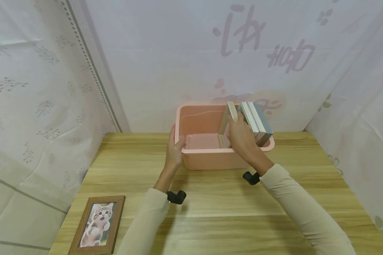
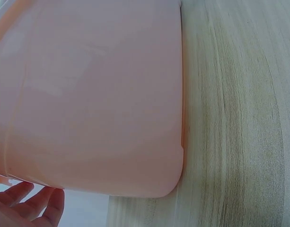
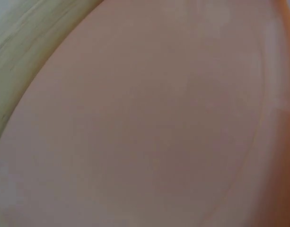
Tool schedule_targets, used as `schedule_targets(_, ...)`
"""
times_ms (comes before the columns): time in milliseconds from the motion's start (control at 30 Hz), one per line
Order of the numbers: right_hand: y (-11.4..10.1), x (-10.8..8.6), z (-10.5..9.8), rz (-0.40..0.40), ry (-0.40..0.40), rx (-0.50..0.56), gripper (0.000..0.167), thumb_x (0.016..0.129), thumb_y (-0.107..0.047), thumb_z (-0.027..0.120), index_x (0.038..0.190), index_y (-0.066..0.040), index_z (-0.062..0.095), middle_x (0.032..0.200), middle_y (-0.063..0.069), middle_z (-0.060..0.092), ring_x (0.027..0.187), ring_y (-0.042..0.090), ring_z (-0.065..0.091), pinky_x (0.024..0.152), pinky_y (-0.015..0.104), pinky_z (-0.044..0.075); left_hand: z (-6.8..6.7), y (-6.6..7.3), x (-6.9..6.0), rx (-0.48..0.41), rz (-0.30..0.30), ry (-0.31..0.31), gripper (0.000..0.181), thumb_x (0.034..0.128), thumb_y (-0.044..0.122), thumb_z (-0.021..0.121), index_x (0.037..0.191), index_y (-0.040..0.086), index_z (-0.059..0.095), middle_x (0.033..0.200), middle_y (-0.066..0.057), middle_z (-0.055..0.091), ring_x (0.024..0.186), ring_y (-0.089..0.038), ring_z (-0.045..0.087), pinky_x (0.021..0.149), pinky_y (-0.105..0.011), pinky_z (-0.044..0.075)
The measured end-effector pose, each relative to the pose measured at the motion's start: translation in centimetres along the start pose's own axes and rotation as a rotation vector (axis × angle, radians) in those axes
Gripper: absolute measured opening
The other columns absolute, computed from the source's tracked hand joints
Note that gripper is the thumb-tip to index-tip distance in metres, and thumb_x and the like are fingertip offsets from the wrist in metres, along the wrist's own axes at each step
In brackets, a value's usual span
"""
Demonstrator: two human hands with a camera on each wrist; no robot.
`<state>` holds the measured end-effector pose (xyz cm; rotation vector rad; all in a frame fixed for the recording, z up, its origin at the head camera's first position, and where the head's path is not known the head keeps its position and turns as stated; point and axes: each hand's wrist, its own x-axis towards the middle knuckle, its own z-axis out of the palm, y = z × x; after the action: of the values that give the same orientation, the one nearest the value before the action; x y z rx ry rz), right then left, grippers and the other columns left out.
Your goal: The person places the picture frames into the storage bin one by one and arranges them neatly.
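Observation:
A pink plastic bin (image 1: 215,160) stands at the far side of the table. My left hand (image 1: 173,152) holds its left end, thumb over the rim and fingers against the outside wall; in the left wrist view those fingertips (image 2: 55,203) touch the bin's wall. Over the bin's right half, my right hand (image 1: 241,136) pinches a cream-edged book (image 1: 232,110) near its top. Right of that hand several books (image 1: 255,118) stand tilted side by side, the outermost with a blue-grey cover. The bin's pink wall (image 3: 149,113) fills the right wrist view, so the right fingers are hidden there.
A brown wooden frame (image 1: 119,219) with a kitten picture lies at the table's front left. The wooden table (image 1: 204,230) meets a printed cloth backdrop (image 1: 153,71) behind the bin, with more cloth on both sides.

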<state>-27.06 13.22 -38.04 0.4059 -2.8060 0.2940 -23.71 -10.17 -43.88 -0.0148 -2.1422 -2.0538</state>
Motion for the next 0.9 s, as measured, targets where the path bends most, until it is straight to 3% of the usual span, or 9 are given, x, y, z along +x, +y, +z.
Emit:
schedule_targets(133, -0.28, 0.29, 0.05, -0.062, -0.022, -0.115, 0.061, 0.089, -0.009, 0.068, 0.14, 0.014, 0.044, 0.152, 0.038, 0.027, 0.133, 0.05, 0.039, 0.091, 0.052, 0.052, -0.18, -0.08, 0.05, 0.001, -0.006, 0.009, 0.078, 0.0893, 0.008, 0.044, 0.16, 0.025, 0.017, 0.162, -0.004, 0.027, 0.131, -0.028, 0.042, 0.108, -0.052, 0.037)
schedule_targets(267, -0.39, 0.38, 0.17, -0.099, 0.01, -0.212, 0.058, 0.089, -0.009, 0.068, 0.137, 0.017, 0.047, 0.15, 0.034, 0.035, 0.14, 0.047, 0.031, 0.105, 0.055, 0.041, -0.25, -0.16, 0.18, 0.004, 0.004, 0.01, 0.077, 0.0899, 0.008, 0.045, 0.16, 0.024, 0.018, 0.162, -0.004, 0.028, 0.13, -0.027, 0.043, 0.108, -0.051, 0.037)
schedule_targets(567, -0.33, 0.57, 0.05, -0.071, 0.002, -0.252, 0.033, 0.095, -0.009, 0.058, 0.125, 0.004, 0.062, 0.154, 0.023, 0.036, 0.14, 0.046, 0.029, 0.106, 0.057, 0.035, -0.17, -0.05, 0.22, -0.006, 0.01, 0.013, 0.076, 0.0905, 0.008, 0.044, 0.16, 0.022, 0.018, 0.161, -0.005, 0.028, 0.129, -0.027, 0.042, 0.109, -0.05, 0.036)
schedule_targets(733, 0.0, 0.44, -0.17, -0.056, -0.03, -0.255, 0.042, 0.09, -0.017, 0.068, 0.128, 0.002, 0.061, 0.156, 0.023, 0.031, 0.14, 0.049, 0.028, 0.107, 0.063, 0.032, -0.13, -0.07, 0.21, -0.009, 0.011, 0.008, 0.075, 0.0908, 0.01, 0.044, 0.16, 0.023, 0.018, 0.161, -0.004, 0.029, 0.13, -0.026, 0.042, 0.109, -0.049, 0.035)
schedule_targets(900, 0.18, 0.36, -0.77, -0.074, -0.127, -0.34, 0.052, 0.092, -0.026, 0.067, 0.136, 0.001, 0.055, 0.159, 0.023, 0.024, 0.144, 0.05, 0.018, 0.112, 0.064, 0.025, -0.02, -0.26, 0.24, -0.014, 0.008, 0.004, 0.075, 0.0917, 0.009, 0.044, 0.16, 0.022, 0.017, 0.161, -0.005, 0.028, 0.13, -0.026, 0.042, 0.108, -0.049, 0.037)
